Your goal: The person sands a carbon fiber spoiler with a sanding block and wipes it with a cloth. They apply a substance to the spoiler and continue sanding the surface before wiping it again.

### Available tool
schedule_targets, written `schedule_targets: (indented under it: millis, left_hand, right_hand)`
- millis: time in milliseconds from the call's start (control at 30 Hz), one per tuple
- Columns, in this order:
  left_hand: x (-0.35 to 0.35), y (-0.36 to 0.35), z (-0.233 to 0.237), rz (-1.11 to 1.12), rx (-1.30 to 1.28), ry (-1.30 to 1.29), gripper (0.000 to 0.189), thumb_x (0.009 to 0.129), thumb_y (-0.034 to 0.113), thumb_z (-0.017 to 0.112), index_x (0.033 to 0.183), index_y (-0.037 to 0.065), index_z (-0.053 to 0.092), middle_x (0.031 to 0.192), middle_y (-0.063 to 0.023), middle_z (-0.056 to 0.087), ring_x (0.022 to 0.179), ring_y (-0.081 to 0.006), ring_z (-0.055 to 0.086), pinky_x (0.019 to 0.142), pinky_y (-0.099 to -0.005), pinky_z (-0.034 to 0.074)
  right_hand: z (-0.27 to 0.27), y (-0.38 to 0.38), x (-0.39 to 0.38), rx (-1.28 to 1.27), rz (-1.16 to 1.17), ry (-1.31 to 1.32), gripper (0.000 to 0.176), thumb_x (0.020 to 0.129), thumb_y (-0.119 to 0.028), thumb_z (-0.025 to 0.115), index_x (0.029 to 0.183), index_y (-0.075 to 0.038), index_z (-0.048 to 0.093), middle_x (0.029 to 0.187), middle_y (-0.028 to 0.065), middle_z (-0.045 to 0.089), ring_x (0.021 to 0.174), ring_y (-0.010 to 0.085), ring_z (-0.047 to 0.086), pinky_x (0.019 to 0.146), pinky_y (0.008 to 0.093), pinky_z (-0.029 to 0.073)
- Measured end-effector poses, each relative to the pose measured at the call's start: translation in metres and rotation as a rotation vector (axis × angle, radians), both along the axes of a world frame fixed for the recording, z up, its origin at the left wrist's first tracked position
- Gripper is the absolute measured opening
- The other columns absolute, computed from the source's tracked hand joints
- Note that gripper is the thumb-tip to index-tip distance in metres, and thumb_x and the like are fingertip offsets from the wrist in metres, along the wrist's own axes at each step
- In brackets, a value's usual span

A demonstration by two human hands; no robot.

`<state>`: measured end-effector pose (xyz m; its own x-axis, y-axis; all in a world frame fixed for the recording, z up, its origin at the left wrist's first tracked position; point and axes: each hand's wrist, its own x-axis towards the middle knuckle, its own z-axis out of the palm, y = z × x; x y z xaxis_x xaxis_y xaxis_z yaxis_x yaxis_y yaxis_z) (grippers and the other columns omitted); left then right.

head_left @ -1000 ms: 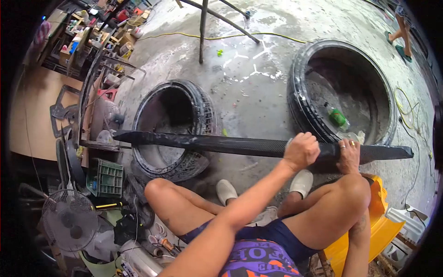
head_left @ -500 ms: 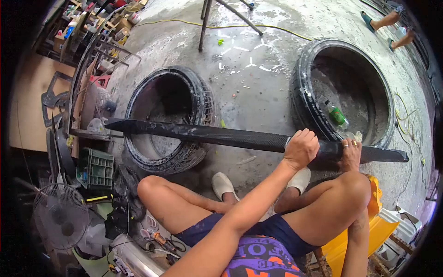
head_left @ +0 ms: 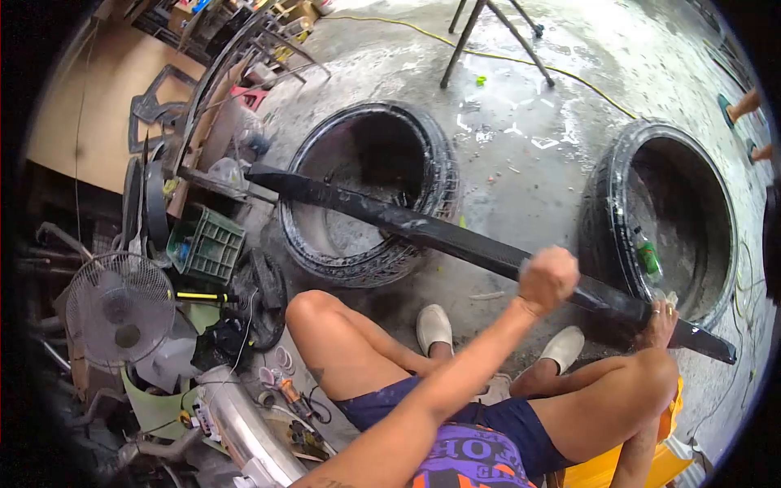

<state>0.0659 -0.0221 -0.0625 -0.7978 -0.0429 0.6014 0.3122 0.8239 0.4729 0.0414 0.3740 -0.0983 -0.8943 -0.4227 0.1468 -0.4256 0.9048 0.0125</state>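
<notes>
A long black panel with a carbon-fibre weave (head_left: 455, 237) lies across two tyres, sloping down toward the right. My left hand (head_left: 550, 281) is a closed fist, slightly blurred, over the panel's right half. Whatever it grips, if anything, is hidden inside the fingers. Near the panel's right end, my right hand (head_left: 657, 325) grasps its edge, with rings on the fingers. Under the panel's left part sits the left tyre (head_left: 439, 163); the right tyre (head_left: 602, 203) stands behind its right part, with a green bottle (head_left: 647, 254) inside.
A standing fan (head_left: 122, 309), a green crate (head_left: 207, 244) and a metal cylinder (head_left: 244, 423) crowd the left side. Metal stand legs (head_left: 468, 41) and a yellow hose (head_left: 390, 27) are at the back. Another person's feet (head_left: 736, 114) show at the far right.
The view has shifted, so the tyres and panel appear farther right and the panel slopes more steeply. My left fist has blurred at the panel; my right hand stays at its right end.
</notes>
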Motion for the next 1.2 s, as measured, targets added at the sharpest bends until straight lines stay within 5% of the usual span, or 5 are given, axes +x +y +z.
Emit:
schedule_targets:
  millis: [200,400,667,867,1200]
  left_hand:
    - [0.011,-0.272,-0.005,0.700,-0.176,0.035,0.028,0.086,0.011,0.056,0.058,0.009,0.053,0.061,-0.0166,0.052,0.058,-0.0313,0.053,0.053,-0.0432,0.041]
    - [-0.011,-0.047,-0.024,0.202,-0.078,-0.073,0.019,0.074,0.021,0.059,0.058,0.014,0.051,0.065,-0.0107,0.052,0.068,-0.0284,0.056,0.062,-0.0430,0.045]
    - [0.010,-0.291,0.002,0.643,-0.198,-0.071,0.021,0.080,0.013,0.054,0.060,0.008,0.062,0.064,-0.0152,0.060,0.060,-0.0290,0.059,0.057,-0.0469,0.048]
    - [-0.017,-0.074,-0.021,0.208,-0.038,-0.053,0.015,0.071,0.017,0.058,0.057,0.012,0.055,0.064,-0.0127,0.055,0.064,-0.0313,0.057,0.059,-0.0434,0.046]
    - [0.004,-0.289,-0.014,0.816,-0.132,-0.194,0.021,0.079,0.013,0.057,0.058,0.010,0.059,0.064,-0.0135,0.059,0.062,-0.0320,0.058,0.058,-0.0459,0.045]
  right_hand:
    - [0.013,-0.005,0.001,0.010,-0.010,0.039,0.074,0.045,-0.011,0.086,0.113,-0.005,0.055,0.119,0.0182,0.058,0.114,0.0391,0.054,0.093,0.0483,0.042]
    - [0.013,0.001,-0.004,0.006,0.002,0.011,0.075,0.046,-0.012,0.086,0.113,-0.005,0.055,0.119,0.0179,0.058,0.114,0.0390,0.054,0.093,0.0480,0.043]
    - [0.020,-0.003,-0.007,-0.004,-0.025,-0.036,0.076,0.047,-0.013,0.086,0.115,-0.005,0.055,0.120,0.0176,0.058,0.114,0.0389,0.055,0.093,0.0475,0.044]
    - [0.022,-0.011,-0.012,0.010,-0.002,-0.061,0.076,0.047,-0.014,0.087,0.116,-0.006,0.055,0.120,0.0173,0.058,0.114,0.0388,0.055,0.093,0.0472,0.044]
    - [0.027,-0.040,-0.030,0.008,0.056,-0.080,0.077,0.048,-0.016,0.087,0.117,-0.006,0.054,0.121,0.0169,0.058,0.114,0.0387,0.056,0.093,0.0467,0.045]
